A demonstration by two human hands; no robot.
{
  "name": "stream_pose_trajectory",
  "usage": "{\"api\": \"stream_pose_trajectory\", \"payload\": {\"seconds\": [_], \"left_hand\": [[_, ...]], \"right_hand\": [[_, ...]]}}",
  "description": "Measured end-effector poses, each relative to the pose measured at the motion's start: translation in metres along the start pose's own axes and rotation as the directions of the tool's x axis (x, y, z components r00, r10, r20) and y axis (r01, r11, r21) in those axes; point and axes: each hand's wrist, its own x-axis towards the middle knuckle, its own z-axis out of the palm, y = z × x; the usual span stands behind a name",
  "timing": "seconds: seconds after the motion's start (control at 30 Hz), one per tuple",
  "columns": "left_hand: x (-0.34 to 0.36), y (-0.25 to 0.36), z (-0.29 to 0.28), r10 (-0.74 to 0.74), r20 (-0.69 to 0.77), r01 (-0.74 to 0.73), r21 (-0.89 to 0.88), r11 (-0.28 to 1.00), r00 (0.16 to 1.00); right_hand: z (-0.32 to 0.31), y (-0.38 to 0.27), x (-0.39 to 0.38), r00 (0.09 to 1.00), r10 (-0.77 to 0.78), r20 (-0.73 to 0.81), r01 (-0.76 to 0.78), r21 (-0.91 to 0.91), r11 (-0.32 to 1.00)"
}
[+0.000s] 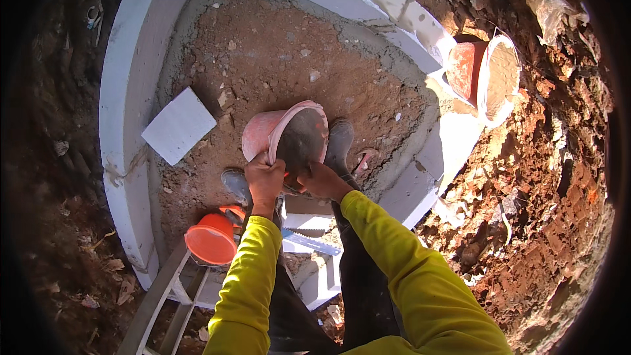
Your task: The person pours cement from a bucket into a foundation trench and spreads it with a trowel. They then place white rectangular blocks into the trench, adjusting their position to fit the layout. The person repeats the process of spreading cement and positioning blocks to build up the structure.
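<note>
A pinkish, mortar-stained bucket (263,128) is tipped in front of me between my boots, its mouth turned to the right and toward me. Its inside looks grey and dusty; how much it holds I cannot tell. My left hand (264,183) is closed on the near left of the rim. At the near right edge of the same rim is my right hand (323,182), its fingers curled and partly hidden against the bucket. A small bit of orange shows between the two hands. Yellow sleeves cover both forearms.
White block walls (125,92) with grey mortar ring the dirt floor (263,46). One loose white block (179,125) lies left. An orange bucket (211,239) stands by a metal ladder (158,302). A handsaw (312,242) lies near my legs. Another bucket (465,69) leans outside the right wall.
</note>
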Motion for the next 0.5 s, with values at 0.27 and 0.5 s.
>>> {"api": "stream_pose_trajectory", "payload": {"seconds": [0.27,0.5], "left_hand": [[-0.014,0.08,-0.01,0.202,-0.004,-0.202,-0.029,0.979,0.979],[-0.015,0.17,0.009,0.36,0.014,-0.36,-0.02,0.933,0.933]], "right_hand": [[-0.143,-0.025,-0.055,0.953,-0.299,-0.04,0.185,-0.706,0.684],[-0.13,-0.011,-0.024,0.917,-0.397,0.031,0.384,-0.336,0.86]]}}
